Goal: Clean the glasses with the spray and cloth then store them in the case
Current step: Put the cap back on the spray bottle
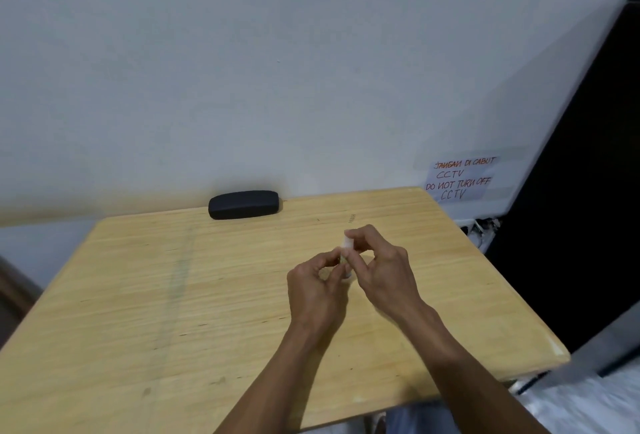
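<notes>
A small spray bottle (346,251) with a whitish cap stands upright over the middle right of the wooden table (173,295). My left hand (317,286) pinches its lower body. My right hand (384,269) holds the cap between thumb and fingers. Most of the bottle is hidden by my fingers. A black glasses case (243,204), shut, lies at the table's far edge against the wall. No glasses or cloth show in view.
A white wall rises behind the table, with a handwritten CCTV note (460,177) at the right. A dark panel (571,208) stands beyond the table's right edge, with cables near its foot.
</notes>
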